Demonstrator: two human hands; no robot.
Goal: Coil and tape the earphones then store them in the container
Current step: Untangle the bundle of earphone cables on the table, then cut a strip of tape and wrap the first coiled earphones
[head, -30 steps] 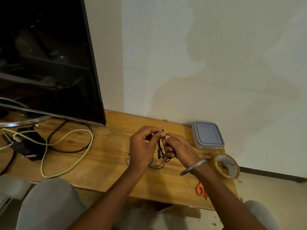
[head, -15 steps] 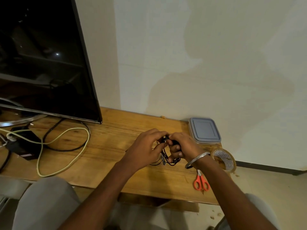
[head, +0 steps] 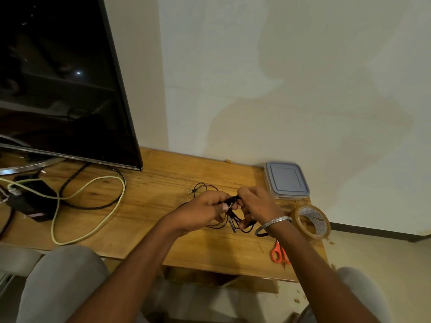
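Note:
Black earphones [head: 234, 220] hang in loose loops between my two hands above the wooden table [head: 163, 183]. My left hand [head: 202, 209] pinches the cable near its top, and my right hand [head: 256, 206] grips the bundled strands beside it. A free loop with the jack plug [head: 191, 191] trails on the table behind my left hand. The clear container [head: 286, 180] with a grey lid stands shut at the table's back right. A roll of brown tape [head: 312, 222] sits upright just right of my right wrist.
Orange-handled scissors [head: 279, 252] lie near the front right edge. A large dark TV screen [head: 58, 78] fills the left. A pale yellow cable [head: 93, 206], a black cable and a black box [head: 32, 203] lie under it. The wall rises behind.
My hands have dropped from a raised position to just over the table. The cable, pinched up high before, now hangs bundled between them, and a loop with the plug has spread out behind my left hand.

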